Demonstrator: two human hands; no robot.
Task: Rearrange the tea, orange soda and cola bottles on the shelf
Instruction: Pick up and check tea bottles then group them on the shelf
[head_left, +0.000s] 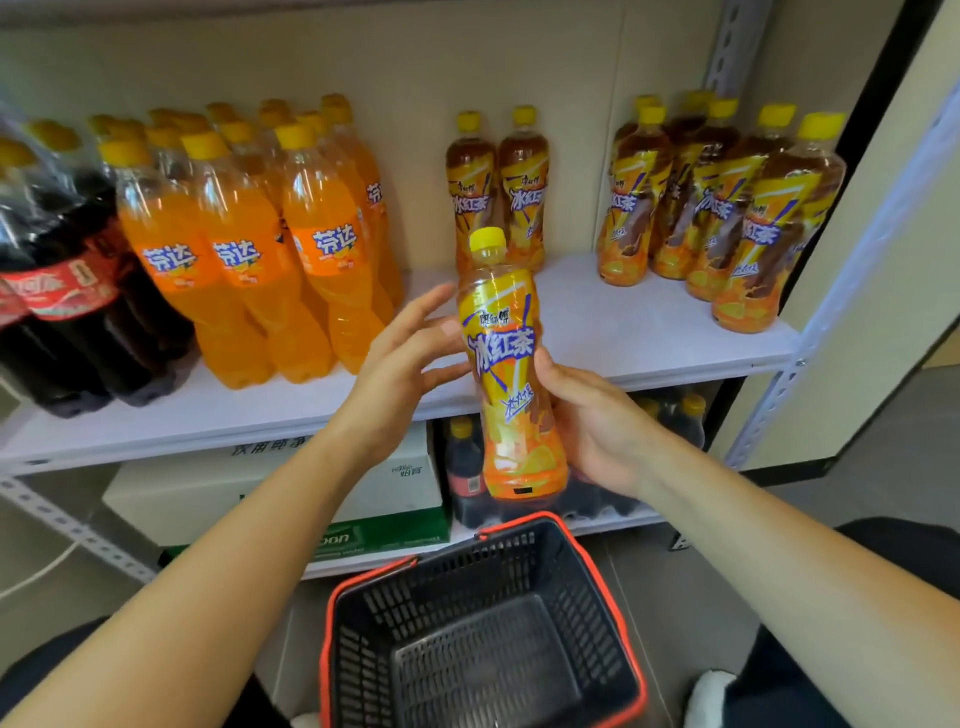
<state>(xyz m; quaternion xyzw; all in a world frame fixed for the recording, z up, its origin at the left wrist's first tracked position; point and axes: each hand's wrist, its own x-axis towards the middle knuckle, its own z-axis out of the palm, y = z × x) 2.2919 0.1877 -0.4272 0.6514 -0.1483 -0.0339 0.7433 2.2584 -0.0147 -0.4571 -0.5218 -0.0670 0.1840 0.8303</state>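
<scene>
Right hand (589, 423) curled round upright tea bottle (506, 364) before shelf (623, 322); left hand (405, 364) spread, fingers straight, beside its label.

Both forearms are bare right down to the view's lower edge, and the left hand (400, 364) and right hand (592, 431) are bare too. Dark trousers (904, 551) cover the legs at both lower corners. A white shoe or sock (709, 693) shows at the bottom right; which one cannot be told.
</scene>
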